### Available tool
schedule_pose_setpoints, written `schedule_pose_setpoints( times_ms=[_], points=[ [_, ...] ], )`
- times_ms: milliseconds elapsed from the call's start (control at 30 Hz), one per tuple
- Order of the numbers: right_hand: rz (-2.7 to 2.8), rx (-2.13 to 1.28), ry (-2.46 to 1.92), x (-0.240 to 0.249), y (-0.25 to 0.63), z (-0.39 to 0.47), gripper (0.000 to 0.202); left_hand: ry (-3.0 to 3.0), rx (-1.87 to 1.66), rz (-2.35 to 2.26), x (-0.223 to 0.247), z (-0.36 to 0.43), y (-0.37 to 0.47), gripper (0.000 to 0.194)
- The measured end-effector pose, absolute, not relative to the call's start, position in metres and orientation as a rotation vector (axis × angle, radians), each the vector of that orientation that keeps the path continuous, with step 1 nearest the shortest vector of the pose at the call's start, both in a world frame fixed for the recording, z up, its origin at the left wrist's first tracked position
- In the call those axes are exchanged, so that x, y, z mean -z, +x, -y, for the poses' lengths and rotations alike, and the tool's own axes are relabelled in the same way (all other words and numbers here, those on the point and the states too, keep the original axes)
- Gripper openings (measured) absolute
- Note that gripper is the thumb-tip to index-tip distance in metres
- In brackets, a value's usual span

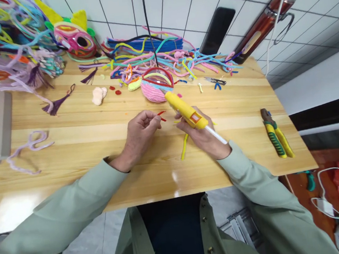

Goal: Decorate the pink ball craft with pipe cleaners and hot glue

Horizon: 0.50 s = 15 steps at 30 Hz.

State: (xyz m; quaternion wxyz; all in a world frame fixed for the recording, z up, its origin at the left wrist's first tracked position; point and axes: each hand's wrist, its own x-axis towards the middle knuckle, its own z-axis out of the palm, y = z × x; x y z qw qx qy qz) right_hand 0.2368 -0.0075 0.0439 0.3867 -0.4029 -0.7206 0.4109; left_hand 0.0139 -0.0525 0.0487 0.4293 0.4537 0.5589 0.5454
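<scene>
Between the thumb and fingers of my left hand [141, 133] is a small bent red pipe cleaner piece [163, 117], its ends sticking out to the right. My right hand [202, 135] is wrapped round a yellow glue gun [187, 109] with a white glue stick out of its back. The gun's nozzle points up and left, close to a round piece [156, 86] covered partly in pink pipe cleaner, with a red rim and blue and yellow bands. Beneath my right hand lies a yellow pipe cleaner [184, 146], partly hidden.
Pliers [275, 134] lie at the right and small snips [216, 81] farther back. A phone [217, 31] and a red flask [263, 28] stand by the tiled wall. Loose pipe cleaners [162, 59] cover the back; a decorated mask [75, 38] stands back left.
</scene>
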Motion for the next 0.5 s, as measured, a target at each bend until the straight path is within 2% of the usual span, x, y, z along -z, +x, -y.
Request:
schedule_pose_setpoints(
  times_ms=[267, 500],
  points=[
    [1.958, -1.019, -1.052, -0.036, 0.268, -0.004, 0.036, 1.201, -1.415, -1.49, -0.042, 0.049, 0.005, 0.019],
    [2.09, -1.039, -1.06, -0.04, 0.271, 0.002, 0.028, 1.234, -1.42, -1.554, -0.041, 0.047, 0.003, 0.021]
  ],
)
